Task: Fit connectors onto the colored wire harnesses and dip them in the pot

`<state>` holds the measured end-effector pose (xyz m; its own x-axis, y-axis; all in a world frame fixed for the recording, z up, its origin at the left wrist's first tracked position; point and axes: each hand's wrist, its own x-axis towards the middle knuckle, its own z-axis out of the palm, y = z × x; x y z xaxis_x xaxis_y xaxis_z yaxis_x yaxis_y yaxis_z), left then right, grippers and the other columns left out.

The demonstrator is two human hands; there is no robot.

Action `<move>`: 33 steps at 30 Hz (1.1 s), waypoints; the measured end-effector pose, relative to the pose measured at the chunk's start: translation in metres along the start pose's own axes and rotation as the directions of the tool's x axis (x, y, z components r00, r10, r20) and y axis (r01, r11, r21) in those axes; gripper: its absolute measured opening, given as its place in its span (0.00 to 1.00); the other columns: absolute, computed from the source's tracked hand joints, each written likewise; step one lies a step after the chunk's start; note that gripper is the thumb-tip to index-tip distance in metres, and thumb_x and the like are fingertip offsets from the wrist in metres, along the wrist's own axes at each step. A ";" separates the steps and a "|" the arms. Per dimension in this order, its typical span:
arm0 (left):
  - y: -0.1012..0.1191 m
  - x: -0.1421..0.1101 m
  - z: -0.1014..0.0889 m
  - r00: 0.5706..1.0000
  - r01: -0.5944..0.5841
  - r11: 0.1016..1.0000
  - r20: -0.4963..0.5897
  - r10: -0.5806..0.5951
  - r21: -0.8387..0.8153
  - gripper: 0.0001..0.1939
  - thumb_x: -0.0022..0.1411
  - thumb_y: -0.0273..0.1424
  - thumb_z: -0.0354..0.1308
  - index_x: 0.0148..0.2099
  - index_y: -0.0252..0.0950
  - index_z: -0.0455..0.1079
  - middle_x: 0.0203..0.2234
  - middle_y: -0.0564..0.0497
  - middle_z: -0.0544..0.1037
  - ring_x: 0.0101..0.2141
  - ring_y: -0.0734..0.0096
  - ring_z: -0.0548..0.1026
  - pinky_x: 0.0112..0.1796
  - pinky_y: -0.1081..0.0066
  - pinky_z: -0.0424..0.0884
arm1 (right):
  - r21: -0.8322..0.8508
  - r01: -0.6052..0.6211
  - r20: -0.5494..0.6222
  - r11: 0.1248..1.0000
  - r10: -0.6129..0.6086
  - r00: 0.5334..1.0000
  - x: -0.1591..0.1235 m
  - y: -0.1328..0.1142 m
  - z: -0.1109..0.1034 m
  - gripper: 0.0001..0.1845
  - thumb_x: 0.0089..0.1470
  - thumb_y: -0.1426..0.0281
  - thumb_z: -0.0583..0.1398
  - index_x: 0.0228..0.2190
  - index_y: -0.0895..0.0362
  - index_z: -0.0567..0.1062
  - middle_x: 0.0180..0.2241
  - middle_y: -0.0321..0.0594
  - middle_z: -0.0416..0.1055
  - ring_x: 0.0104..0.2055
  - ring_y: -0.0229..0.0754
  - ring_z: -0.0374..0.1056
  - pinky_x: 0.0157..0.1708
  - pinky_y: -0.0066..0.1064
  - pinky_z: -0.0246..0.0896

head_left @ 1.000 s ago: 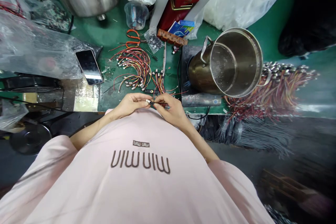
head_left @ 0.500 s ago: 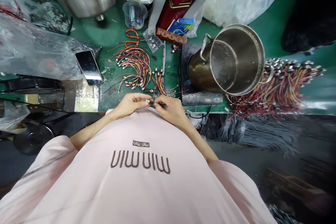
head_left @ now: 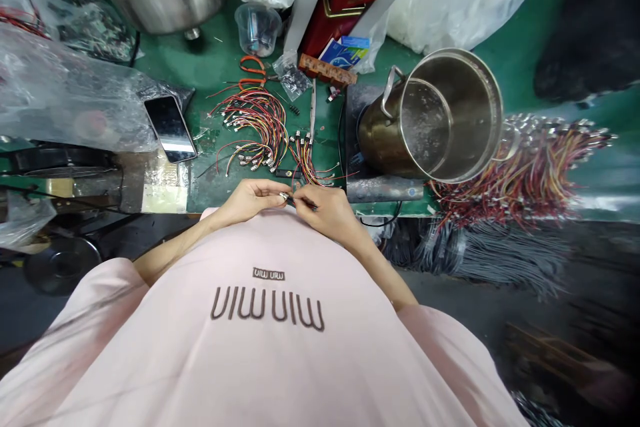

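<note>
At the table's front edge, my left hand (head_left: 253, 201) pinches a small silvery metal connector (head_left: 284, 196) between thumb and fingertips. Close against it, my right hand (head_left: 327, 208) is closed on a thin dark tool (head_left: 311, 205), whose kind I cannot make out. The fingertips of both hands almost meet, and a reddish wire rises between them. Just beyond lie a loose bundle of red, yellow and white wires (head_left: 267, 121) with metal ends and a smaller wire bunch (head_left: 303, 150). A small black object (head_left: 288, 173) rests behind my fingers.
A tall steel pot (head_left: 385, 140) stands on a dark hot plate (head_left: 357, 103) at right, beside a large wire pile (head_left: 540, 173). At left are a phone (head_left: 170, 128) and plastic bags (head_left: 75, 97). Orange-handled scissors (head_left: 253, 72), a clear tub (head_left: 257, 30) and a brick-coloured block (head_left: 327, 69) lie behind.
My right fingers have shifted slightly left and curled closer to the connector. The connector has turned a little in my left fingertips. The items on the table have stayed put.
</note>
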<state>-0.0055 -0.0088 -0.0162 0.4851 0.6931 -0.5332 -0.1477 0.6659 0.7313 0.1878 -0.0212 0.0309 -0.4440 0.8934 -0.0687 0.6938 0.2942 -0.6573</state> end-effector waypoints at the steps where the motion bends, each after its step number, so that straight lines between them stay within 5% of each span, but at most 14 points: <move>1: 0.000 0.000 0.000 1.000 0.003 1.000 -0.004 -0.003 -0.002 0.21 0.43 0.34 0.71 0.42 0.32 0.78 0.30 0.49 0.82 0.31 0.72 0.77 0.39 0.68 0.72 | -0.002 -0.006 0.001 1.000 0.006 1.000 0.001 -0.001 0.001 0.09 0.53 0.75 0.54 0.26 0.57 0.73 0.25 0.36 0.74 0.27 0.35 0.66 0.31 0.25 0.56; 17: -0.002 0.005 -0.004 1.000 0.016 1.000 -0.001 -0.016 -0.004 0.20 0.44 0.34 0.71 0.41 0.33 0.78 0.30 0.50 0.81 0.29 0.75 0.76 0.37 0.69 0.72 | 0.359 -0.238 0.060 0.903 0.232 0.971 0.013 0.005 0.012 0.05 0.45 0.72 0.56 0.21 0.59 0.71 0.19 0.31 0.65 0.21 0.30 0.56 0.23 0.23 0.50; 25: 0.006 0.003 -0.003 0.993 -0.116 0.993 0.024 0.116 0.002 0.20 0.47 0.36 0.69 0.43 0.34 0.78 0.37 0.47 0.81 0.35 0.71 0.78 0.42 0.68 0.72 | 0.654 -0.390 0.255 0.648 0.297 0.920 0.012 0.002 -0.008 0.12 0.50 0.63 0.60 0.26 0.59 0.72 0.21 0.34 0.70 0.22 0.33 0.65 0.24 0.25 0.61; 33: 0.009 -0.001 -0.003 0.976 -0.219 0.959 0.043 0.215 0.180 0.16 0.53 0.33 0.65 0.44 0.35 0.78 0.39 0.46 0.82 0.38 0.69 0.78 0.44 0.68 0.71 | 0.673 -0.435 0.289 0.599 0.328 0.899 0.008 0.001 -0.003 0.08 0.48 0.67 0.61 0.25 0.59 0.70 0.20 0.32 0.69 0.20 0.32 0.66 0.21 0.24 0.62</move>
<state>-0.0099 -0.0027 -0.0102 0.4785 0.8077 -0.3445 -0.0927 0.4367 0.8948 0.1865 -0.0133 0.0322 -0.3358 0.8017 -0.4945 0.2269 -0.4407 -0.8685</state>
